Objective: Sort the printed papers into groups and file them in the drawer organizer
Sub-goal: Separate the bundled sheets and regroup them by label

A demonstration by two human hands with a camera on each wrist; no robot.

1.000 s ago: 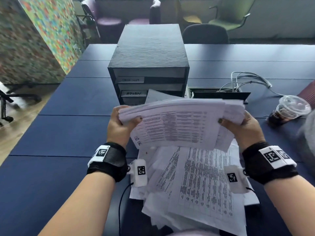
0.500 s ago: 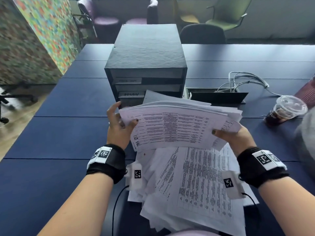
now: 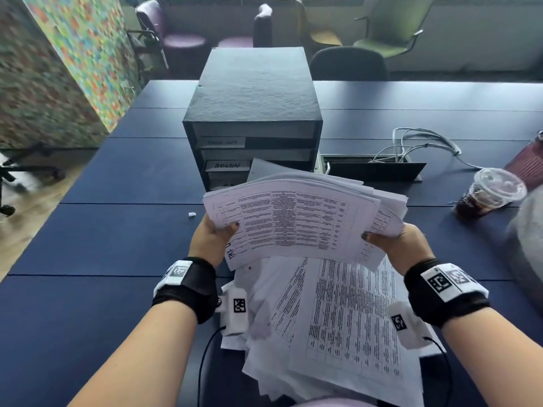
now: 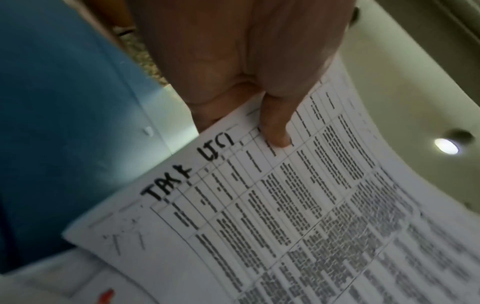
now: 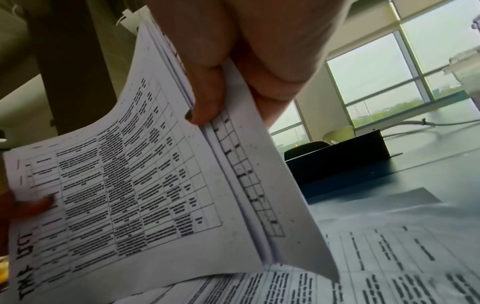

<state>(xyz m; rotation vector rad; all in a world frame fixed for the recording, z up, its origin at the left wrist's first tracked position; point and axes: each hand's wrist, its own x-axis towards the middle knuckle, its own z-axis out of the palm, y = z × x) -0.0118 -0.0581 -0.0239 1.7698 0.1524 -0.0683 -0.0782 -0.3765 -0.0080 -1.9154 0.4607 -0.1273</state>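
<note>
A dark blue table (image 3: 88, 236) stretched across the room. On its right side stood a clear plastic cup with a domed lid (image 3: 489, 193) holding a dark drink, just beside a maroon ribbed object (image 3: 529, 164) at the frame edge. A loop of grey cables (image 3: 423, 143) lay behind an open black cable hatch (image 3: 373, 171). A small white scrap (image 3: 192, 214) rested left of centre. Beyond the table stood a green chair (image 3: 390, 30), purple armchairs (image 3: 173, 33) and a multicoloured mosaic panel (image 3: 85, 54).
</note>
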